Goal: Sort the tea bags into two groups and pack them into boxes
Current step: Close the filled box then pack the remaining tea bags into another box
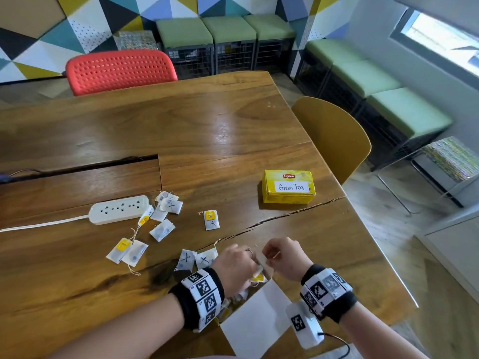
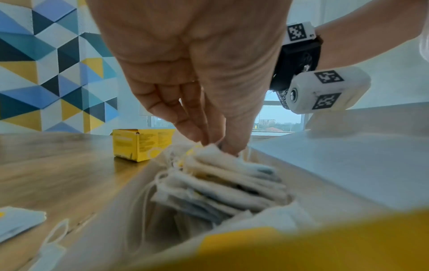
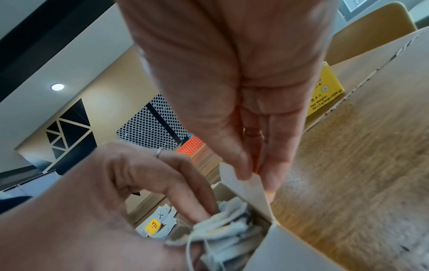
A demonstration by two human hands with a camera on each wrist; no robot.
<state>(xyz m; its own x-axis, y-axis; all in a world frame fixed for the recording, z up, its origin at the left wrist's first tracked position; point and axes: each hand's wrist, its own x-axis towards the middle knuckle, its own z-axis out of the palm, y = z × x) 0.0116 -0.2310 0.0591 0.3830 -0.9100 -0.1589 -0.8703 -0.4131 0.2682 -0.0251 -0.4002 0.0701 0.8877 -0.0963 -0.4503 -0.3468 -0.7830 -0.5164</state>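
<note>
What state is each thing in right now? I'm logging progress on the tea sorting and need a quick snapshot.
Green Tea box: closed, apart from the hands.
near box: open, tea bags standing packed inside.
side flap: pinched by the right hand.
packed tea bags: gripped at the top by the left hand.
loose tea bags: scattered on the table, some marked X.
power strip: nothing plugged in.

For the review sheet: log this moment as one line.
left hand: tucking tea bags into open box | right hand: pinching side flap | Green Tea box: closed | loose bags remain on table
</note>
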